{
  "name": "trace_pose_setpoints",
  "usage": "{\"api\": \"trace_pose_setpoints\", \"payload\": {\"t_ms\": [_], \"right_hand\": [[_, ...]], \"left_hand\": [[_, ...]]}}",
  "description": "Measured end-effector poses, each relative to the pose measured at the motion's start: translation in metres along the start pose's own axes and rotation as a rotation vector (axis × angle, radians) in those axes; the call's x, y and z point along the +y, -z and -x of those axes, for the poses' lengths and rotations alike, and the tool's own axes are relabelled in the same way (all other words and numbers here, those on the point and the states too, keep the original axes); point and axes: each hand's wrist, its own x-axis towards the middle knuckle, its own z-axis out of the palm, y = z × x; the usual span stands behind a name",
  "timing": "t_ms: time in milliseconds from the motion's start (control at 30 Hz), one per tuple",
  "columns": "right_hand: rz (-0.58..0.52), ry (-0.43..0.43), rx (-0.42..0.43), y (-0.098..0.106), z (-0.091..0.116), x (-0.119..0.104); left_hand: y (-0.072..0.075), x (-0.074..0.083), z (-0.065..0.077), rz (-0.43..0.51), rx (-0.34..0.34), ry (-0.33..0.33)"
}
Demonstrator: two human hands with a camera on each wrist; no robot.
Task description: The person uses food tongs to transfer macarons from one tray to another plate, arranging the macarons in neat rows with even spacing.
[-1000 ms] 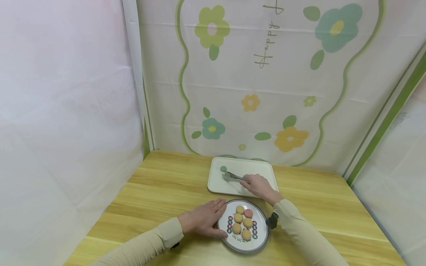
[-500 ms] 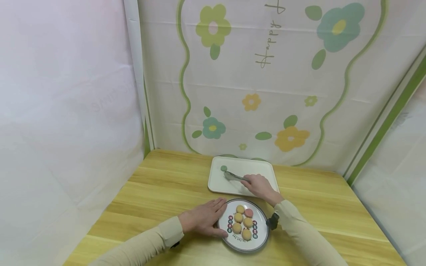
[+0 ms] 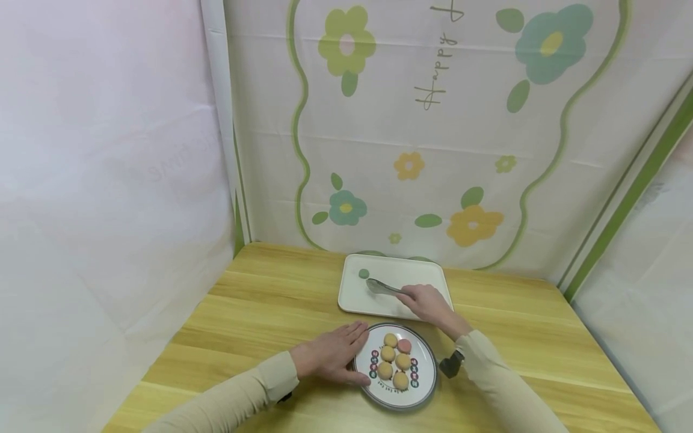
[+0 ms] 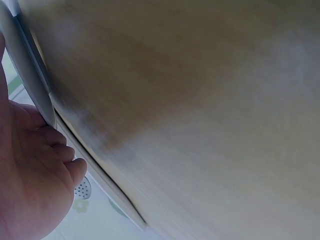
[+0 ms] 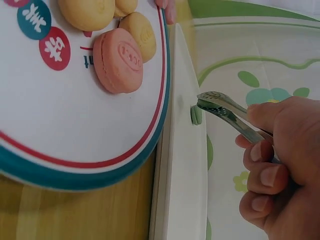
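Observation:
My left hand (image 3: pixel 338 355) lies at the left rim of a round white plate (image 3: pixel 373 394), fingers stretched out and thumb at the edge. On the plate sit several yellow macarons (image 3: pixel 403 361) and one pink macaron (image 5: pixel 119 61). My right hand (image 3: pixel 428 305) grips metal food tongs (image 3: pixel 381 287) by the handle, over the white tray (image 3: pixel 352 304) behind the plate. The tongs' arms are pressed close together. A bit of green shows between their perforated tips in the right wrist view; I cannot tell whether they hold something. Close by, a green macaron (image 3: pixel 364 273) lies on the tray.
The wooden table (image 3: pixel 260 313) carries both plate and tray. A flower-printed curtain (image 3: pixel 379 132) hangs right behind the tray. White fabric (image 3: pixel 119 180) closes the left side, and more hangs on the right.
The tongs' spread arms have come together, and the tips have moved slightly right. My right hand and forearm have shifted a little to the right. The left hand stays at the plate.

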Motion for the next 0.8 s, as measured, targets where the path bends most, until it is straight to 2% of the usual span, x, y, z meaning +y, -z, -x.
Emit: {"api": "trace_pose_setpoints", "payload": {"t_ms": [300, 567, 800], "right_hand": [[-0.022, 0.024, 0.016, 0.006, 0.011, 0.004], [-0.133, 0.011, -0.002, 0.017, 0.026, 0.005], [-0.183, -0.019, -0.041, 0.021, 0.039, 0.008]], "left_hand": [[0.000, 0.000, 0.000, -0.006, 0.011, -0.010], [0.001, 0.001, 0.002, -0.001, 0.017, -0.012], [0.001, 0.001, 0.002, 0.007, 0.019, -0.009]]}}
